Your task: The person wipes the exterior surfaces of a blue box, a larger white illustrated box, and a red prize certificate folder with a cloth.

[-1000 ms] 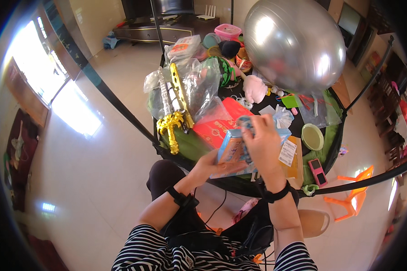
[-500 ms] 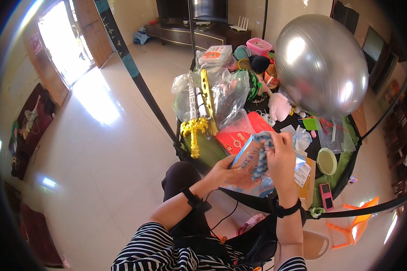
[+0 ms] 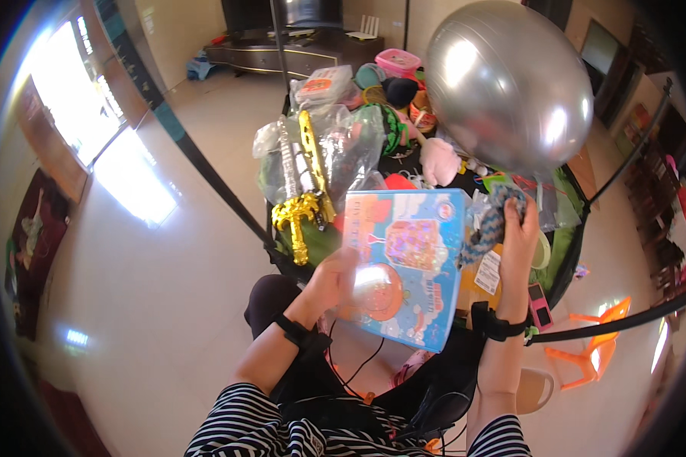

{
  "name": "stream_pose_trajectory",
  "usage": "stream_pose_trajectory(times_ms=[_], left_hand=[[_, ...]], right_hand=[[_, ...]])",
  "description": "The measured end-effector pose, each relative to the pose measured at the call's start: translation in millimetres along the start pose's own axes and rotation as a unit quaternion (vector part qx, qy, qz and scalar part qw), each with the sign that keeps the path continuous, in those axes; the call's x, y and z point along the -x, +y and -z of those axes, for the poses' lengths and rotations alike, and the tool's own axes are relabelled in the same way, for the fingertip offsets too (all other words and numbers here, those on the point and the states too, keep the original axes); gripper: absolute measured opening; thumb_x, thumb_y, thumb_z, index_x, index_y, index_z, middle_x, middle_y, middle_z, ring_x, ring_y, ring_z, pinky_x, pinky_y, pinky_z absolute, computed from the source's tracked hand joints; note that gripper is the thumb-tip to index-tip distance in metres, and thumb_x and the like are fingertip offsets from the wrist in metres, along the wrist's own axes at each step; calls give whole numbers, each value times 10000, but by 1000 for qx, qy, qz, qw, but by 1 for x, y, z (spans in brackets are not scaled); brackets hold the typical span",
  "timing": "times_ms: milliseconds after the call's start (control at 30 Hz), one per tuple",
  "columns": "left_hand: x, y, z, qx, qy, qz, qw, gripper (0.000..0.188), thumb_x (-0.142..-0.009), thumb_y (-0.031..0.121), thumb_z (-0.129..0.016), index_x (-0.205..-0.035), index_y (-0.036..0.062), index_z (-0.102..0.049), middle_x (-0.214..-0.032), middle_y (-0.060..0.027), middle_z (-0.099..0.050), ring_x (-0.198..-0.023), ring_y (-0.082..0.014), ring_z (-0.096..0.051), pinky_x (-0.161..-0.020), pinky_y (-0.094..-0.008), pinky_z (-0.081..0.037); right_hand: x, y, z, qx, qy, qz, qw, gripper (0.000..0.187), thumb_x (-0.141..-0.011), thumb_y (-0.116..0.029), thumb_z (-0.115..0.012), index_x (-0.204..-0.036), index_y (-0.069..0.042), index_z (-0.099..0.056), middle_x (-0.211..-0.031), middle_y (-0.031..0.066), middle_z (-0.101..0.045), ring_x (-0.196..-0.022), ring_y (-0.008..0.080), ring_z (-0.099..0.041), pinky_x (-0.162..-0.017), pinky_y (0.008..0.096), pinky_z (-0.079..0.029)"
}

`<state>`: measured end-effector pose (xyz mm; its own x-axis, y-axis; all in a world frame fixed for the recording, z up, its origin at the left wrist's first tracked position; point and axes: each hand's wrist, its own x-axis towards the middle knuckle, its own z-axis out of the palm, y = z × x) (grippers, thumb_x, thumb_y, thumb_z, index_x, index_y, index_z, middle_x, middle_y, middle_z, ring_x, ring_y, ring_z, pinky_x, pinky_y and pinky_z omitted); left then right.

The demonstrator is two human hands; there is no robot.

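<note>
A flat blue box (image 3: 423, 305) with coloured pictures on its face is tilted up in front of me. My left hand (image 3: 331, 282), a little blurred, is closed on its left edge. In my right hand (image 3: 521, 228) is a blue-and-grey zigzag-patterned cloth (image 3: 484, 232), pinched between thumb and fingers beside the box's right edge. The box covers most of a red item beneath it. Just left of the box lie a toy sword with a gold hilt (image 3: 296, 213) and a gold scabbard (image 3: 312, 152).
A big silver ball (image 3: 511, 84) rests at the far right of the round black-and-green surface. Clear plastic bags (image 3: 347, 137), a pink plush piece (image 3: 439, 161), a pale green bowl (image 3: 541, 251) and a pink device (image 3: 540, 306) surround the box. Black poles (image 3: 206, 175) rise at the edge; an orange chair (image 3: 594, 346) stands right.
The box has turned its pictured face up toward me. My right hand has moved right with the cloth, away from the front of the box. The whole view has shifted slightly.
</note>
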<state>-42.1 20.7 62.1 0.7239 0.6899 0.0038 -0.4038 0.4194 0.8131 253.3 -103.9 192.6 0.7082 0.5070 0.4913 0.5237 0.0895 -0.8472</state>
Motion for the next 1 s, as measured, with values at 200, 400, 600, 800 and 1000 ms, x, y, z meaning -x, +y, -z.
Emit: stream_pose_trajectory(times_ms=[200, 400, 600, 800, 1000], left_hand=[[-10, -27, 33, 126, 10, 156, 980, 414, -983, 368, -567, -1268, 67, -568, -1155, -114, -650, -1053, -256, -643, -956, -421, -510], [-4, -13, 13, 133, 19, 147, 980, 423, -977, 399, -571, -1231, 60, -581, -1179, -131, -649, -1087, -275, -629, -966, -446, -499], [-6, -13, 15, 119, 88, 115, 982, 306, -970, 315, -557, -1090, 39, -616, -1034, -65, -654, -917, -167, -633, -814, -340, -537], [-6, -14, 25, 157, 84, 130, 975, 353, -986, 335, -537, -1148, 27, -597, -1148, -125, -652, -1056, -261, -638, -913, -431, -531], [-6, -13, 27, 219, 75, 103, 967, 381, -996, 286, -516, -1235, -9, -553, -1217, -168, -628, -1121, -327, -609, -984, -511, -484]], right_hand=[[2, -4, -24, -98, -98, 43, 989, 317, -983, -198, -620, -1258, -42, -606, -1087, 24, -622, -997, 112, -554, -896, 259, -438], [18, -15, -22, -58, -205, 123, 969, 293, -889, -12, -651, -1170, -88, -690, -1039, 46, -531, -965, 166, -526, -846, 271, -440], [58, -25, -7, -72, -275, 104, 953, 551, -708, 227, -582, -1133, -99, -712, -1024, 71, -505, -974, 211, -528, -851, 290, -443], [79, -25, 29, -55, -344, 87, 933, 560, -665, 231, -563, -1092, -94, -724, -1011, 66, -502, -978, 236, -530, -862, 282, -437], [88, -18, 41, -62, -365, 12, 929, 428, -744, 182, -573, -1075, -56, -703, -1070, 72, -511, -987, 228, -546, -847, 283, -451]])
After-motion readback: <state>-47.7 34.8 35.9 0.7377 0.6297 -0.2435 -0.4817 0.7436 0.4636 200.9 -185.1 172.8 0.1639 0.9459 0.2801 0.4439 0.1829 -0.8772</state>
